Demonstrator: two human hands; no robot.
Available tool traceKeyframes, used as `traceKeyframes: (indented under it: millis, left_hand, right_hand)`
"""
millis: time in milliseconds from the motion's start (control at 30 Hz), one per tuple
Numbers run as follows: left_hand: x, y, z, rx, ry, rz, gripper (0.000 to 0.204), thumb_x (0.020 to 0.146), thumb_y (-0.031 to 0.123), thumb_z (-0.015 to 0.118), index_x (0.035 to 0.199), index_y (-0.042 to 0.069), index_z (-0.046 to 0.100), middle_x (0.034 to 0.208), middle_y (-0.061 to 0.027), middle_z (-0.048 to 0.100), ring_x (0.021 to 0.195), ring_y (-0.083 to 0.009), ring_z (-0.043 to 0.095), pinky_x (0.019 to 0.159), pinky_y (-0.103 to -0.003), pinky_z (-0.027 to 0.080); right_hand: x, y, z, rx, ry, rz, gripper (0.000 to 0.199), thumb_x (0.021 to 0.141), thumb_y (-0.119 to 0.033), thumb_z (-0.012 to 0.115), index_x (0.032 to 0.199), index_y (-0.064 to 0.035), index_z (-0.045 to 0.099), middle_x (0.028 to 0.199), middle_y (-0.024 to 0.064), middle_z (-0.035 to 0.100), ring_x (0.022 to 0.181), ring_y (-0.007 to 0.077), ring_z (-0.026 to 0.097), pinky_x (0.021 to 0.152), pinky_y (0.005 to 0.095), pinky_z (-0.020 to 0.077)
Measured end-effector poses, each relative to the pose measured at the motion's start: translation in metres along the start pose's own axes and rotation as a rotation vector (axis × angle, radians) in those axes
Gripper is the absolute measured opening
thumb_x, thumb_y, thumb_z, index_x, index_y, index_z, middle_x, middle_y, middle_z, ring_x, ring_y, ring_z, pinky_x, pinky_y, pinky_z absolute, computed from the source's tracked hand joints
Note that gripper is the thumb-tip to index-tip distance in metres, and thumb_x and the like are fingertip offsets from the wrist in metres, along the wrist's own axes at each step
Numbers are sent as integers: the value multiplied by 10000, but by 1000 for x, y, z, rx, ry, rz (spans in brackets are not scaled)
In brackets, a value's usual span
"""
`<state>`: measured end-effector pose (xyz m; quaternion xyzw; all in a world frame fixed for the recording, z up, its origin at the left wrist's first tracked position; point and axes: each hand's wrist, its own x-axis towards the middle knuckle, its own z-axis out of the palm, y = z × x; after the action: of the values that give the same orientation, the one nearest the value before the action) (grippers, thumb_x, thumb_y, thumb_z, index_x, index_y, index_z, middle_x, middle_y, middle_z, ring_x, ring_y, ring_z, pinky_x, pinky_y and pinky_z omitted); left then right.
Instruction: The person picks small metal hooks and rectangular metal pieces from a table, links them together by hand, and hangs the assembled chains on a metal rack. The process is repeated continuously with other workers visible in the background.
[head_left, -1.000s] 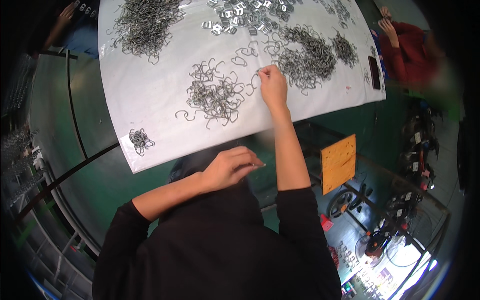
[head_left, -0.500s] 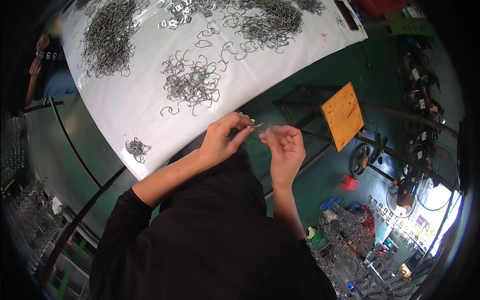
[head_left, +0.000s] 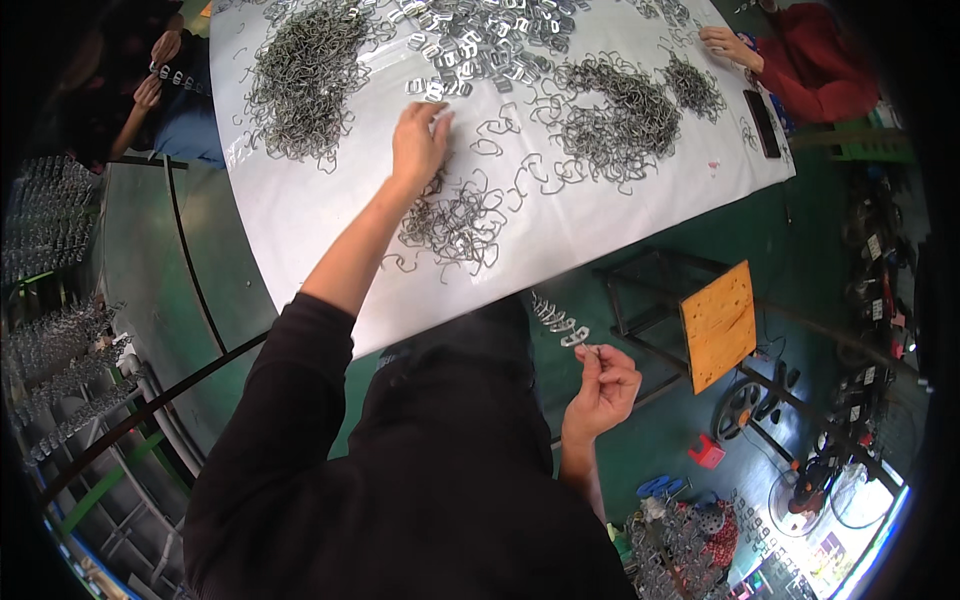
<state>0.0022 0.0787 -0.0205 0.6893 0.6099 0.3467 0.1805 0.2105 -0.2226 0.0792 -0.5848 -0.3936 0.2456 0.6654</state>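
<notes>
My left hand (head_left: 420, 145) is stretched over the white-covered table, fingertips at the near edge of a pile of flat silver metal buckles (head_left: 465, 50). Its thumb and fingers look apart, with nothing visible between them. Off the table's front edge, my right hand (head_left: 603, 392) pinches the end of a chain of silver buckles (head_left: 563, 322) joined by wire hooks. That chain slants up toward the table edge, where its far end is hidden. Below my left wrist lies a small heap of bent wire hooks (head_left: 455, 228).
Larger heaps of wire hooks lie left (head_left: 305, 85) and right (head_left: 620, 125). A black phone-like slab (head_left: 762, 125) rests at the table's right edge. Co-workers' hands show at far left (head_left: 158, 70) and far right (head_left: 730, 45). A stool with a wooden seat (head_left: 718, 328) stands on the right.
My left hand has left my right hand and moved forward over the table to the buckles. My right hand is lower in view, and the hanging chain now shows.
</notes>
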Motion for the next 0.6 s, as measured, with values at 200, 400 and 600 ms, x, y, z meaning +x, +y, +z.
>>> traceKeyframes:
  millis: [200, 400, 600]
  left_hand:
    - [48, -26, 24, 404, -59, 100, 257, 884, 201, 617, 1072, 32, 573, 1036, -167, 569, 991, -330, 569, 789, -423, 522]
    - [58, -25, 8, 546, -238, 66, 359, 823, 82, 610, 1167, 65, 506, 1012, -175, 604, 929, -346, 635, 742, -422, 539]
    - [-23, 35, -19, -230, -330, -66, 271, 810, 49, 664, 1077, 87, 686, 785, -29, 672, 713, -74, 598, 669, -258, 482]
  right_hand:
    - [7, 5, -1, -10, -40, 7, 248, 831, 167, 605, 832, -5, 426, 974, 175, 579, 825, 218, 654, 759, 312, 594]
    - [11, 10, 11, -23, -5, -11, 258, 793, 174, 651, 773, 2, 459, 924, 153, 607, 781, 180, 635, 709, 287, 583]
    - [6, 14, 18, -53, -4, 2, 255, 801, 155, 657, 763, -6, 463, 900, 127, 615, 760, 164, 639, 688, 277, 572]
